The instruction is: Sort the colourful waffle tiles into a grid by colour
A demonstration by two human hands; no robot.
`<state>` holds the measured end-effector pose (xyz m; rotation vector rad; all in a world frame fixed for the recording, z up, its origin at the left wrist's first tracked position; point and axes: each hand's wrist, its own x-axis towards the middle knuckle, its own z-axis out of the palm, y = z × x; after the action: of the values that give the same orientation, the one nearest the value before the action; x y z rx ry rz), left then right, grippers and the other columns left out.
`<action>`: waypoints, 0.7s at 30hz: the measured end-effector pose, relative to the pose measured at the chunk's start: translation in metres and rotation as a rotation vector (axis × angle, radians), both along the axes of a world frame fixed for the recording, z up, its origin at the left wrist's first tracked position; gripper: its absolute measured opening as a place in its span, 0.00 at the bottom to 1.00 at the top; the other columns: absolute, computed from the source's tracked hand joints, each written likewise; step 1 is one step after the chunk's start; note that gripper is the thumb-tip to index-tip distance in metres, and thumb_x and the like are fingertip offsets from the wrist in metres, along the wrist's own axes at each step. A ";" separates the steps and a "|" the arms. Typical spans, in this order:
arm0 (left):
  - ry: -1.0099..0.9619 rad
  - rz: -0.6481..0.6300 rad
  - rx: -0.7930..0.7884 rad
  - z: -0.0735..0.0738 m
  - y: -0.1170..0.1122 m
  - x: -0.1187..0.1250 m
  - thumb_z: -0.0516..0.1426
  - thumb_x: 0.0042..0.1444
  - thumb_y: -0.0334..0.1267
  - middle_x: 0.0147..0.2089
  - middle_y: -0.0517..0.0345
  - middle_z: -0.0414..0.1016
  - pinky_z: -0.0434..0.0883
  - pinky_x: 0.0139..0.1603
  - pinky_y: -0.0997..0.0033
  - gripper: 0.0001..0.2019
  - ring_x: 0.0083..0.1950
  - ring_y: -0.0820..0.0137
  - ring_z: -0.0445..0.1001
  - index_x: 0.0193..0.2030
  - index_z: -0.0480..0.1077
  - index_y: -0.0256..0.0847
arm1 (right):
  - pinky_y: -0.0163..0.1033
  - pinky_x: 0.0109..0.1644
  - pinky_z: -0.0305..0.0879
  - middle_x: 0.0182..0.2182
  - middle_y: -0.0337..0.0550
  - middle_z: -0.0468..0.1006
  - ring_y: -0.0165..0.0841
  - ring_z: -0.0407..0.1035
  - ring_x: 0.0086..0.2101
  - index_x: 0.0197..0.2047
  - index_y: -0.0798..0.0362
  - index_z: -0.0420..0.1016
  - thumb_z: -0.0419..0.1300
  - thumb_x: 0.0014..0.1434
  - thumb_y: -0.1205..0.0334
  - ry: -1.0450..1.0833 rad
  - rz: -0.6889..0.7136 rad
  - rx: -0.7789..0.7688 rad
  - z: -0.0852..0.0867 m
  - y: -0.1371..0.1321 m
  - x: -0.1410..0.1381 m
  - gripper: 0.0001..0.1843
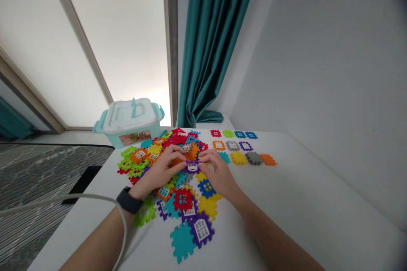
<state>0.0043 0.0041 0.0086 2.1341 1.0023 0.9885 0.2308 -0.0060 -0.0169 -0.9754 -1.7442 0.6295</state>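
Note:
Between my two hands is a purple square interlocking tile with a white window insert. My left hand pinches its left edge, and a dark watch sits on that wrist. Its right edge is in the fingertips of my right hand. Beneath and around both hands spreads a heap of colourful notched tiles, among them a red window tile, a blue window tile and a yellow tile. Closest to me lie a turquoise tile and a purple window tile.
A lidded teal tub stands at the table's back left. Rows of tiles lie right of the heap, including a green tile, a grey tile and an orange tile. A pale cable crosses my left forearm. A wall borders the right.

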 end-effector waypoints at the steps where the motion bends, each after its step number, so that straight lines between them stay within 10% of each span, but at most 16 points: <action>1: -0.025 -0.005 -0.020 0.000 0.000 0.000 0.56 0.67 0.44 0.54 0.51 0.69 0.64 0.67 0.54 0.10 0.60 0.60 0.69 0.38 0.74 0.43 | 0.45 0.52 0.68 0.43 0.44 0.76 0.38 0.71 0.46 0.33 0.49 0.73 0.60 0.64 0.59 0.045 0.019 -0.087 0.000 -0.001 -0.002 0.07; 8: -0.099 -0.016 -0.129 0.001 0.001 0.003 0.55 0.67 0.45 0.52 0.52 0.71 0.65 0.66 0.55 0.13 0.57 0.62 0.71 0.34 0.73 0.42 | 0.41 0.47 0.67 0.40 0.42 0.75 0.35 0.70 0.42 0.33 0.51 0.76 0.59 0.64 0.51 0.189 0.068 -0.361 0.010 -0.007 -0.008 0.14; 21: -0.126 0.116 -0.036 0.001 0.004 0.001 0.53 0.69 0.47 0.50 0.52 0.75 0.72 0.60 0.55 0.16 0.52 0.63 0.75 0.35 0.74 0.42 | 0.43 0.46 0.72 0.41 0.45 0.76 0.39 0.73 0.43 0.33 0.50 0.73 0.58 0.66 0.53 0.118 -0.086 -0.165 0.000 0.000 -0.005 0.13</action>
<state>0.0050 0.0078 0.0098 1.9769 1.0836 1.1365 0.2262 -0.0060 -0.0174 -1.0983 -1.5573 0.7695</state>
